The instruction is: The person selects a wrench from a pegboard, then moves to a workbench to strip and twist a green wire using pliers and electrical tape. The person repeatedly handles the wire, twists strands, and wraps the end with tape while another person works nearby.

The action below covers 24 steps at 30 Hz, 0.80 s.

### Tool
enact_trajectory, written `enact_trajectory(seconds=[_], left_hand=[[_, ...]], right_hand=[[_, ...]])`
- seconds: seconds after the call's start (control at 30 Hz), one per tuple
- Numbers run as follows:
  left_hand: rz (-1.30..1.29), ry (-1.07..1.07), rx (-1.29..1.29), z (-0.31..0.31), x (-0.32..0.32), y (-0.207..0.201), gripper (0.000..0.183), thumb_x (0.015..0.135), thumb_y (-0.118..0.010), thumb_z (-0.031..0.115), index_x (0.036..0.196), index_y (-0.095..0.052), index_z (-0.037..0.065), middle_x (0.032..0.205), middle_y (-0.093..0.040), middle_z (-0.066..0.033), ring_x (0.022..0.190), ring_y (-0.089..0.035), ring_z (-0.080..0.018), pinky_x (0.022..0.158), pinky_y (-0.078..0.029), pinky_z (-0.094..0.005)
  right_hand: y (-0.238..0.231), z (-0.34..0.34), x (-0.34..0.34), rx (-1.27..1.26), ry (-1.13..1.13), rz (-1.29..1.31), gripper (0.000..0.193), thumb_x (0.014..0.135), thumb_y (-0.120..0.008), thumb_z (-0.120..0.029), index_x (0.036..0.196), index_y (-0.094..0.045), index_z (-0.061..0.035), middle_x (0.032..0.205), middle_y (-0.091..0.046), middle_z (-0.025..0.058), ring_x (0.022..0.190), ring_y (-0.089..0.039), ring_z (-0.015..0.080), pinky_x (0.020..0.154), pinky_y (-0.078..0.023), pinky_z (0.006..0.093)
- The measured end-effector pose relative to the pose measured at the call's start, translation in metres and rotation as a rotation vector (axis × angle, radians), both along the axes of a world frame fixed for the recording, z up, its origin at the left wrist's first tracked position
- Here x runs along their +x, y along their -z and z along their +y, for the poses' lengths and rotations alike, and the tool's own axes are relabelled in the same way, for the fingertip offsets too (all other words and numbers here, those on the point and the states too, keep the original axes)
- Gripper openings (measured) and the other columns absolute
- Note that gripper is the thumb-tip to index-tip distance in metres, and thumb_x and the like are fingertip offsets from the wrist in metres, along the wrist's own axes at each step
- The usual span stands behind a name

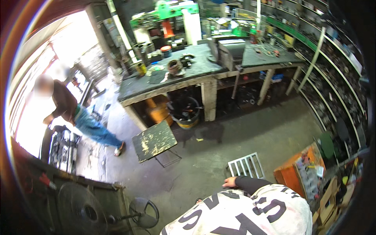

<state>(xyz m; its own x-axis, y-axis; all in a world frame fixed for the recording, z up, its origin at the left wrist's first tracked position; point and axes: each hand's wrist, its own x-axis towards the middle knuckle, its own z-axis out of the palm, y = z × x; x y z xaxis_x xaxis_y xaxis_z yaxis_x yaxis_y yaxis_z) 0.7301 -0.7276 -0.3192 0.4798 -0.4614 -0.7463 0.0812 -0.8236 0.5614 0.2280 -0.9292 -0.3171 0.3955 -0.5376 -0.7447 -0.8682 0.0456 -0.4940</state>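
Note:
My right hand reaches out from a black sleeve in front of my white shirt with dark lettering. Its fingers point left and look loosely apart, with nothing visible in them. Nearest to it stands a pale slatted metal rack on the floor, just beyond the hand; I cannot tell whether they touch. My left hand does not show. A small bit of skin peeks past the shirt's left edge, too little to tell what it is.
A low table with a worn top stands ahead. Beyond runs a long workbench with a vise-like metal block. An orange cabinet and loaded shelves line the right. A fan is near left; another person bends at far left.

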Motion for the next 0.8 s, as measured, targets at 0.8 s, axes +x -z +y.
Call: enact_trajectory(seconds=[0.8], left_hand=[[-0.058, 1.06, 0.044, -0.563, -0.191, 0.049, 0.023, 0.087, -0.061, 0.015, 0.103, -0.06, -0.001, 0.085, -0.065, -0.0075, 0.075, -0.061, -0.0136, 0.067, -0.05, -0.0261]], right_hand=[[-0.074, -0.324, -0.271, -0.489, 0.64, -0.151, 0.029, 0.079, -0.063, -0.029, 0.096, -0.066, -0.0049, 0.095, -0.066, 0.0131, 0.092, -0.062, 0.0268, 0.081, -0.049, 0.0377]])
